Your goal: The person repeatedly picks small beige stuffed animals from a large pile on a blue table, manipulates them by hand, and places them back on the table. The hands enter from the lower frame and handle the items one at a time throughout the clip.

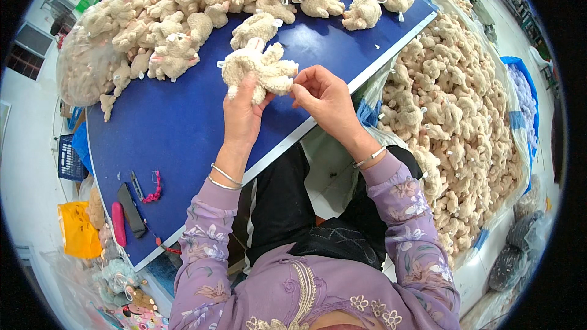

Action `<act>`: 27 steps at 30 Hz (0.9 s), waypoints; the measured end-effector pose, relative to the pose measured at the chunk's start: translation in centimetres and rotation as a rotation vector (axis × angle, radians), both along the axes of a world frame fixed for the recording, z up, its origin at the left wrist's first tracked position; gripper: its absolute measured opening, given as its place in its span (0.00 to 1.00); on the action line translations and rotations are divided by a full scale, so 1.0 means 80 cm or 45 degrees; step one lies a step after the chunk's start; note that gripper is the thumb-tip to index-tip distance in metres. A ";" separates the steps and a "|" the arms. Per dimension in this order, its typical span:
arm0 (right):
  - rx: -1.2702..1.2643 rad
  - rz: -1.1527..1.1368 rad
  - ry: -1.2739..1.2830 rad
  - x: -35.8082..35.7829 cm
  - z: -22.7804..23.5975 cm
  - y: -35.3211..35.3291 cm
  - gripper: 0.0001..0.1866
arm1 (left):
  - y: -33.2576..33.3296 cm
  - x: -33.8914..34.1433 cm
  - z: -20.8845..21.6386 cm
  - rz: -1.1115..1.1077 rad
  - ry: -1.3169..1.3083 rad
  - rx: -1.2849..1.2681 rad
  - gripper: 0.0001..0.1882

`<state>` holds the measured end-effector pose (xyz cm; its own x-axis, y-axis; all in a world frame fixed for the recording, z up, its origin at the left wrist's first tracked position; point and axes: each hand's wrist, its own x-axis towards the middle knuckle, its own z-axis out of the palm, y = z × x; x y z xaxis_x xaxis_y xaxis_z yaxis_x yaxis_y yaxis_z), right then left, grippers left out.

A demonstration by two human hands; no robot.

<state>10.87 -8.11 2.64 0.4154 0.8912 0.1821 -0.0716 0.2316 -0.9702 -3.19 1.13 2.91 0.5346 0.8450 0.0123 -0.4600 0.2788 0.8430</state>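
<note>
My left hand (242, 116) grips a cream fluffy plush toy (257, 72) with stubby limbs, held above the near edge of the blue table (183, 128). The thumb lies across the fleece and the fingers are mostly hidden beneath it. At the toy's right side my right hand (330, 101) is closed in a pinch, its fingertips right by the end of a limb. Whatever sits between those fingertips is too small to make out. Just beyond the held toy lies another cream plush toy (255, 29) with a white tag.
A heap of similar plush toys (183, 0) covers the table's far side. To the right stands a big sack (452, 134) full of them. A pink cylindrical object (118, 224), a dark flat bar (130, 209) and a slim cutter (136, 186) lie at the table's near left.
</note>
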 end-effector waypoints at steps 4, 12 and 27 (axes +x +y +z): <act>-0.019 -0.057 -0.196 0.002 0.003 0.001 0.10 | -0.003 -0.001 -0.002 -0.001 0.054 -0.003 0.22; 0.024 -0.048 -0.773 0.005 0.015 -0.010 0.07 | -0.003 -0.004 0.000 -0.028 0.188 -0.018 0.17; -0.117 -0.021 -0.437 0.037 0.014 -0.015 0.09 | 0.004 -0.009 0.001 -0.070 0.178 0.034 0.14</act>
